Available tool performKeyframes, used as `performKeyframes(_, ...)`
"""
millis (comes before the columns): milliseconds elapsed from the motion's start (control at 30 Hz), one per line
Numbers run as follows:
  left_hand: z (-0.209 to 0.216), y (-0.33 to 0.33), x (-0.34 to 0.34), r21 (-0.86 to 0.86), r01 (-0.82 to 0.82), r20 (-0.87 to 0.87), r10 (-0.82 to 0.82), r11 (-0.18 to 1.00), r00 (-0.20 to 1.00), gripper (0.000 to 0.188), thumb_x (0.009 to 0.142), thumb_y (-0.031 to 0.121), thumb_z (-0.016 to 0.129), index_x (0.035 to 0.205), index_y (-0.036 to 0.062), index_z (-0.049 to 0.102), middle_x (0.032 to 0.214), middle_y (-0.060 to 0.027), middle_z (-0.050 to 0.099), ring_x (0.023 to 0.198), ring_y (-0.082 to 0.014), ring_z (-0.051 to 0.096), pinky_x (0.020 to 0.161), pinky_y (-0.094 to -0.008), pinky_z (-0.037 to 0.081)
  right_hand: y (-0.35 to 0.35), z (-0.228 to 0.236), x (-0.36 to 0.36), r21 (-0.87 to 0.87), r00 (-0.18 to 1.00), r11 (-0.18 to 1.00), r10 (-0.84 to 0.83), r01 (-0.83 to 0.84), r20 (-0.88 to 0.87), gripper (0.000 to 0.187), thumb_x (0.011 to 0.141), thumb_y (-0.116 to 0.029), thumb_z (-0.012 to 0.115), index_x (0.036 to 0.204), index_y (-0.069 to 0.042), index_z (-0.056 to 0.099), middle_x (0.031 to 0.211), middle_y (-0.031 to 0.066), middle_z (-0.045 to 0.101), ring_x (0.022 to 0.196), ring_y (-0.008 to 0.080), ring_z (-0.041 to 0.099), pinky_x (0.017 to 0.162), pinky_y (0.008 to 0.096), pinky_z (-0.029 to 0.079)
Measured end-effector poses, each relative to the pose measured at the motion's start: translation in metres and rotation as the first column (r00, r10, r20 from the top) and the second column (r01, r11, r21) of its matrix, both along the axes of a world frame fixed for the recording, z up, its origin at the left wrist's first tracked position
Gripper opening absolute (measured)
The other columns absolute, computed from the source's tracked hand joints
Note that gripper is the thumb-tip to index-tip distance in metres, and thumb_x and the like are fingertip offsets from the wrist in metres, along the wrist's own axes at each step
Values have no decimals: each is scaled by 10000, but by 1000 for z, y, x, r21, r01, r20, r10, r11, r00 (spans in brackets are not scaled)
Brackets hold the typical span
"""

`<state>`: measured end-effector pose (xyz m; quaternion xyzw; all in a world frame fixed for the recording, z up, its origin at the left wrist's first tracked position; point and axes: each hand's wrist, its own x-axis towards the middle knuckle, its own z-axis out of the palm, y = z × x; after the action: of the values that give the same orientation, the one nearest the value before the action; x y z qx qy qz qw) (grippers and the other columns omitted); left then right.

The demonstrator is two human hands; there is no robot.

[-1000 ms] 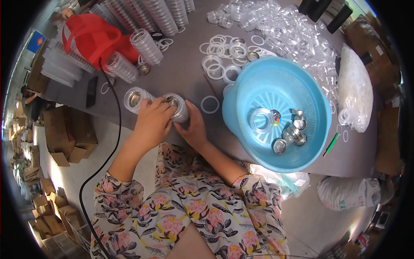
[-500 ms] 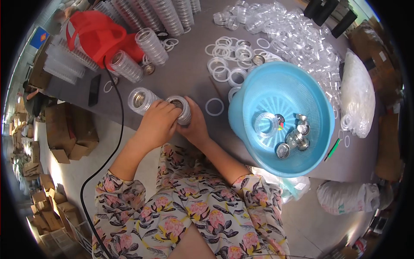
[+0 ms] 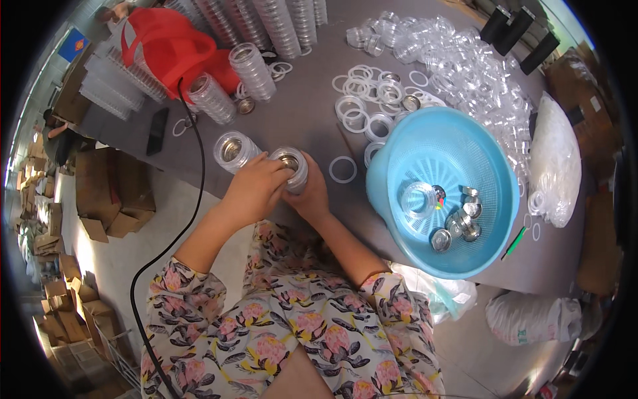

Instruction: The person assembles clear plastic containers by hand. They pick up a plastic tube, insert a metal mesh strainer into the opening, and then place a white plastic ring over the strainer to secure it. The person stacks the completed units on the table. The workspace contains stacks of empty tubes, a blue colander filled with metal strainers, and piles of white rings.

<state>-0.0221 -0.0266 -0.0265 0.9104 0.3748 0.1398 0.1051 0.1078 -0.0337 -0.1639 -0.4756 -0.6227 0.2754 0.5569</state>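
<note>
At the table's near edge, my right hand wraps the right side of a round clear plastic jar. A silvery metal disc shows inside its top. My left hand comes in from the other side, its bent fingers pressed against the jar's left rim; the fingertips are partly hidden. Just beyond my left knuckles is a second clear jar, also with a silvery disc in it. To the right of my hands a single white ring lies flat on the table.
A blue plastic basket stands on the right, holding metal lids and a clear jar. Behind it lie white rings and a heap of clear jars. Stacked jars and a red bag occupy the left. A black cable hangs beside my left arm.
The whole view has shifted, so the table's things appear slightly farther right and lower. My left fingers have slid down the jar's rim, showing more of the metal disc. Both hands remain on the jar.
</note>
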Motion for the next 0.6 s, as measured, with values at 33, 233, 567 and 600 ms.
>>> performKeyframes(33, 4, -3, -2, -24, -46, 106, 48, 999, 993, 247, 766, 28, 592, 1013, 20, 598, 987, -143, 584, 940, -337, 560, 918, -445, 428, -1, 0, 0, -9, 1000, 1000, 4, -4, -18, 800, 623, -211, 792, 1285, -7, 392, 1183, 186, 504, 1093, 359, 508, 926, 435, 411)
performKeyframes(233, 45, -5, -36, 112, -327, 244, 293, 938, 924, 219, 819, 67, 562, 1028, 9, 595, 1011, -149, 590, 954, -326, 548, 934, -435, 383, -2, 5, 4, 22, 997, 999, -51, 50, 54, 771, 629, -195, 805, 1266, -7, 413, 1169, 168, 536, 1085, 333, 535, 908, 390, 434)
performKeyframes(567, 37, 4, -52, 285, -291, -30, 312, 913, 950, 251, 749, 92, 635, 991, 35, 596, 944, -113, 574, 933, -291, 543, 912, -427, 370, 0, -3, 6, 43, 999, 998, -47, 46, 12, 793, 617, -229, 790, 1273, -8, 403, 1162, 179, 520, 1071, 360, 519, 905, 419, 427)
performKeyframes(600, 43, 3, -46, 337, -286, -43, 319, 897, 947, 266, 733, 99, 654, 986, 41, 599, 939, -107, 574, 927, -283, 545, 894, -420, 376, 1, -8, 2, 71, 997, 995, -73, 70, 30, 794, 618, -234, 788, 1273, -7, 402, 1159, 180, 522, 1068, 359, 520, 904, 419, 428)
